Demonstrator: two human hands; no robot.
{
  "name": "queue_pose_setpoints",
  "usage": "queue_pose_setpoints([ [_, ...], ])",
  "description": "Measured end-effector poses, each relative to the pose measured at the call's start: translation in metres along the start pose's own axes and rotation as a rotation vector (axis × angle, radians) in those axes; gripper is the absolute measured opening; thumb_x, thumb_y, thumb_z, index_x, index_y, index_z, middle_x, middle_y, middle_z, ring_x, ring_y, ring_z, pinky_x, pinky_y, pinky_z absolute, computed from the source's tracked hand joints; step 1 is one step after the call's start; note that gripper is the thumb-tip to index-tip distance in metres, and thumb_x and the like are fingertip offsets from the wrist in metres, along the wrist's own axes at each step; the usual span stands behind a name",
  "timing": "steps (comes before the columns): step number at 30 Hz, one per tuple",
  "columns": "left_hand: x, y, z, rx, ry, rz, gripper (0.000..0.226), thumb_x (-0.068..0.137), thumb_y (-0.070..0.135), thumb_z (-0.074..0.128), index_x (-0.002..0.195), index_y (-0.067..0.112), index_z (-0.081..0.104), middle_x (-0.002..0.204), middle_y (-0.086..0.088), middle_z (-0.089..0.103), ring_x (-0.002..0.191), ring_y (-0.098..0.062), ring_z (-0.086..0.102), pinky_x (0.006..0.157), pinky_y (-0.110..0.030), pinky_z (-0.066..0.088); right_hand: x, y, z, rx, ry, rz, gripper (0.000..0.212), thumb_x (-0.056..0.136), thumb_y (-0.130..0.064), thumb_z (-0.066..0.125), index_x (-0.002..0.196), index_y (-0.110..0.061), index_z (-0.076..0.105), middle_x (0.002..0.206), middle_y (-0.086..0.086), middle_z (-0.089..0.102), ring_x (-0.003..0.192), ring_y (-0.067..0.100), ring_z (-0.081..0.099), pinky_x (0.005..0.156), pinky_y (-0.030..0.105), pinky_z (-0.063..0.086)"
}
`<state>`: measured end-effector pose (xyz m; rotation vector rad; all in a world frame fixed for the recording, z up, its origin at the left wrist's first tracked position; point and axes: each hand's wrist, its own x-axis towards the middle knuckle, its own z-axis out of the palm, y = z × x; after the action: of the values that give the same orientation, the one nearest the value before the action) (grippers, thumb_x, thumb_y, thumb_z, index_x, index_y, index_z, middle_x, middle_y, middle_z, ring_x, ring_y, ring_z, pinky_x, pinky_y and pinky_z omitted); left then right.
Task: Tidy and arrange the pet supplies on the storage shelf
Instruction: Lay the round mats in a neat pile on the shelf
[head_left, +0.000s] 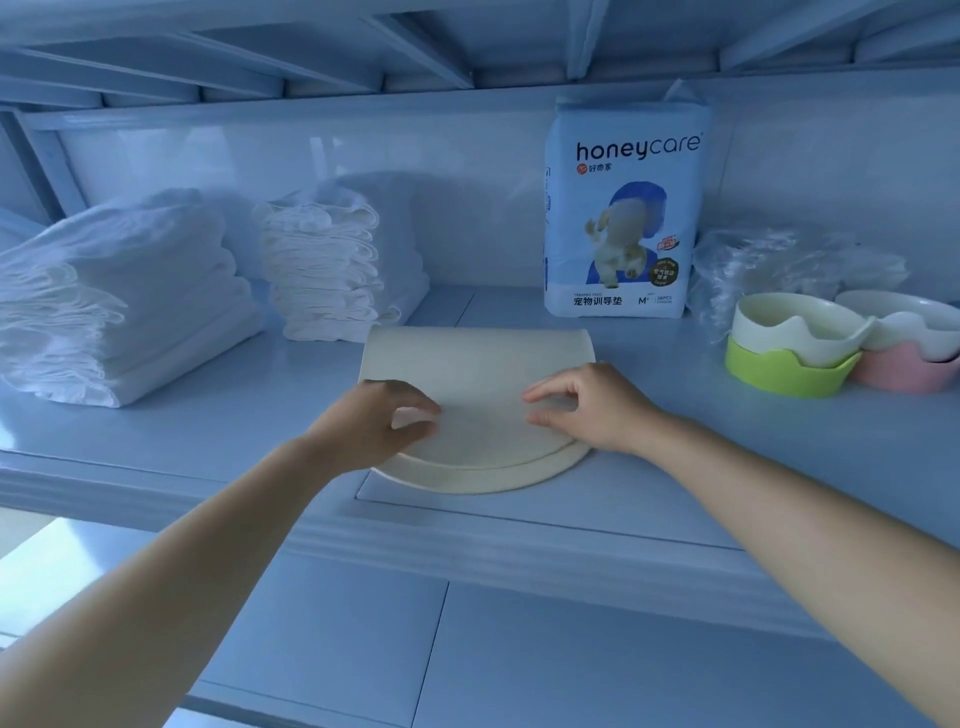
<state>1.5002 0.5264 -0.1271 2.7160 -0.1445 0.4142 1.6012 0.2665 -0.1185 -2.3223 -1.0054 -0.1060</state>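
Fingers (418, 402) of the left hand (374, 421) curl with the thumb close beneath them and seem to pinch the upper layer of the cream mat (478, 364). The right hand (592, 408) mirrors this from the other side, its fingers (545, 392) bent, tips on the same layer. The mat lies doubled over at the front middle of the shelf (675, 467), straight crease away from the person, with the lower layer's curved edge showing just past the upper one.

The step in hand looks like folding the mat. The next move probably calls for lining up the two curved edges, then pressing flat or folding again.

Behind left stand two stacks of white pads (119, 291). A honeycare pack (621, 208) stands upright behind the mat. Nested bowls (789, 343) sit at right, crumpled plastic wrap (769, 260) behind them.
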Motion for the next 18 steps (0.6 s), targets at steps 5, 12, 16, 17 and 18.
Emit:
queue_pose_setpoints([
  [5, 0.027, -0.033, -0.009, 0.151, 0.098, -0.033, 0.029, 0.084, 0.031, 0.065, 0.113, 0.029, 0.064, 0.13, 0.004, 0.051, 0.118, -0.016, 0.049, 0.097, -0.026, 0.036, 0.036, 0.003, 0.002, -0.102, 0.085, -0.023, 0.036, 0.079, -0.03, 0.072, 0.113, -0.021, 0.066, 0.13, -0.005, 0.057, 0.121, 0.008, 0.049, 0.096, 0.011, 0.027],
  [12, 0.05, -0.075, -0.026, 0.174, 0.043, -0.087, 0.047, 0.085, 0.03, 0.063, 0.13, 0.031, 0.049, 0.145, 0.003, 0.033, 0.128, -0.019, 0.041, 0.103, -0.033, 0.035, 0.083, 0.004, 0.012, -0.285, 0.001, 0.045, 0.067, 0.082, -0.047, 0.064, 0.14, -0.029, 0.038, 0.154, -0.004, 0.023, 0.14, 0.012, 0.021, 0.11, 0.025, 0.019],
  [16, 0.054, -0.089, -0.028, 0.142, -0.033, -0.047, 0.044, 0.085, 0.029, 0.064, 0.127, 0.035, 0.052, 0.144, 0.009, 0.034, 0.126, -0.015, 0.04, 0.102, -0.027, 0.032, 0.091, 0.009, 0.029, -0.241, -0.113, 0.123, 0.067, 0.084, -0.051, 0.058, 0.143, -0.032, 0.032, 0.156, -0.007, 0.015, 0.142, 0.01, 0.014, 0.109, 0.02, 0.012],
  [17, 0.054, -0.091, -0.027, 0.104, -0.041, -0.029, 0.041, 0.085, 0.028, 0.065, 0.124, 0.036, 0.055, 0.142, 0.01, 0.036, 0.124, -0.013, 0.041, 0.101, -0.025, 0.032, 0.089, 0.012, 0.034, -0.189, -0.107, 0.142, 0.062, 0.086, -0.05, 0.057, 0.141, -0.031, 0.036, 0.155, -0.009, 0.016, 0.141, 0.009, 0.016, 0.107, 0.018, 0.011],
  [18, 0.054, -0.092, -0.026, 0.059, -0.043, -0.012, 0.038, 0.084, 0.026, 0.065, 0.121, 0.036, 0.057, 0.139, 0.011, 0.039, 0.122, -0.011, 0.042, 0.1, -0.024, 0.033, 0.086, 0.014, 0.039, -0.146, -0.083, 0.152, 0.057, 0.087, -0.049, 0.056, 0.139, -0.03, 0.041, 0.154, -0.01, 0.02, 0.14, 0.007, 0.019, 0.105, 0.015, 0.012],
])
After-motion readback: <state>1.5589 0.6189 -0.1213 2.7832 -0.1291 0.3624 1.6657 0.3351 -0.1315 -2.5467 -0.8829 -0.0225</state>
